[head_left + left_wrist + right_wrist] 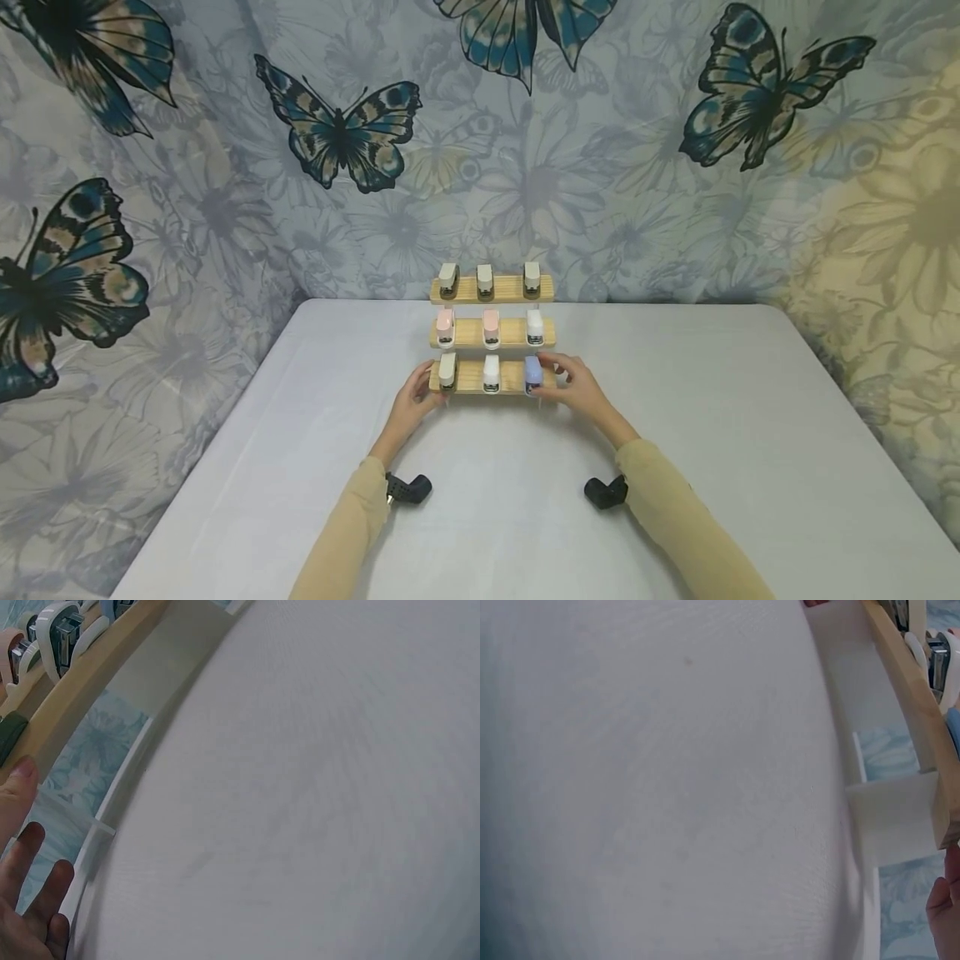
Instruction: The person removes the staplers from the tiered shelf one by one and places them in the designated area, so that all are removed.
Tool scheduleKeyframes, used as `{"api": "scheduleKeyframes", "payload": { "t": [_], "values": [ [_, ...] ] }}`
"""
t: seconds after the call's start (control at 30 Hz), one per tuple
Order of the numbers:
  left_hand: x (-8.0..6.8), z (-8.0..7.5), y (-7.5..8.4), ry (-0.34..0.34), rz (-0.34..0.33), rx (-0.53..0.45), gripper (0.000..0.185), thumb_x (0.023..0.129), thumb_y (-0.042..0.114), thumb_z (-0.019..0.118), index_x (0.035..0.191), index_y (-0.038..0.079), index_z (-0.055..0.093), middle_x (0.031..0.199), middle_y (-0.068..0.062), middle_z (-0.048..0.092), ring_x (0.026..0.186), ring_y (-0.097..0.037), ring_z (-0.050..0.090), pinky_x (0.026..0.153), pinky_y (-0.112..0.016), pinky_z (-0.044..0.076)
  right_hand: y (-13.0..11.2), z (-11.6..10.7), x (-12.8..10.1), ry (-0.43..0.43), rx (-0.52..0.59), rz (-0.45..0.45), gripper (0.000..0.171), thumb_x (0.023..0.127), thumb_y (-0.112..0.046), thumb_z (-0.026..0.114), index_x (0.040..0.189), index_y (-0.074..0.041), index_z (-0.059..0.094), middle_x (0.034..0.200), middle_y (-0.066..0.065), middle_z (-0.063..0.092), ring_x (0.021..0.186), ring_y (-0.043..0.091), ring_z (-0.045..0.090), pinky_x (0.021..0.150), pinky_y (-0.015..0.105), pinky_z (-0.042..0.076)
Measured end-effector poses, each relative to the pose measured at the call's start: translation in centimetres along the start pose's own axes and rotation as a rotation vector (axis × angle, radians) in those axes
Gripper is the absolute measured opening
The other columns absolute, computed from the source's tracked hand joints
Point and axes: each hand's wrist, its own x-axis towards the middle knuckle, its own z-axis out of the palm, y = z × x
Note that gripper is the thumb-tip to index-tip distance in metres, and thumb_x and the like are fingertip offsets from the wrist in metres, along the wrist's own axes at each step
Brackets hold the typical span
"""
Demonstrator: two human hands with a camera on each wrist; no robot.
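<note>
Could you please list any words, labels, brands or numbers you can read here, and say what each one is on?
None can be read. The staplers on the wooden rack show no legible lettering in any view; any marks are too small or blurred. The butterfly cloth and the white table carry no writing. The left hand and right hand bear none.

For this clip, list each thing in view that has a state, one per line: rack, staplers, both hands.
Wooden rack: upright on the table, three tiers, all nine slots filled.
Blue stapler: closed, seated at the right end of the front tier.
Other staplers: closed, seated in their slots.
Left hand: touching the front tier's left end.
Right hand: touching the front tier's right end, by the blue stapler; grip unclear.
</note>
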Motion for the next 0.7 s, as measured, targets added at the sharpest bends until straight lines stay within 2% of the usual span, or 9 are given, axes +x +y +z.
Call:
{"api": "scheduleKeyframes", "payload": {
  "t": [0.2,0.43,0.57,0.7],
  "values": [
    [-0.2,-0.2,0.1,-0.001,-0.008,0.02,0.066,0.083,0.012,0.064,0.137,-0.002,0.028,0.129,-0.018,0.045,0.121,-0.032,0.037,0.098,-0.046,0.027,-0.1,0.3,0.3,-0.005,0.009,-0.004,0.06,0.068,-0.015,0.079,0.121,-0.004,0.053,0.115,0.011,0.055,0.092,0.025,0.043,0.075,0.038,0.036],
    [0.0,0.2,-0.3,0.027,-0.005,0.015,0.065,0.082,0.009,0.066,0.135,-0.003,0.031,0.126,-0.02,0.047,0.118,-0.035,0.038,0.097,-0.05,0.027,0.2,0.0,0.1,-0.013,0.031,0.019,0.061,0.068,-0.018,0.079,0.121,-0.005,0.053,0.115,0.01,0.054,0.091,0.024,0.043,0.075,0.036,0.036],
    [0.5,0.1,-1.9,0.022,-0.021,-0.01,0.068,0.081,0.016,0.067,0.137,0.001,0.031,0.127,-0.016,0.048,0.12,-0.032,0.038,0.098,-0.048,0.026,0.1,0.1,0.1,0.003,0.015,0.022,0.06,0.067,-0.016,0.079,0.12,-0.005,0.054,0.113,0.009,0.056,0.089,0.024,0.043,0.073,0.035,0.036],
    [0.8,0.0,-3.3,0.041,-0.058,-0.02,0.071,0.079,0.026,0.069,0.138,0.009,0.033,0.129,-0.008,0.048,0.121,-0.022,0.038,0.099,-0.044,0.026,0.0,0.1,0.3,-0.003,-0.007,0.002,0.059,0.068,-0.017,0.079,0.12,-0.005,0.054,0.112,0.009,0.057,0.087,0.022,0.044,0.071,0.034,0.037]
  ]
}}
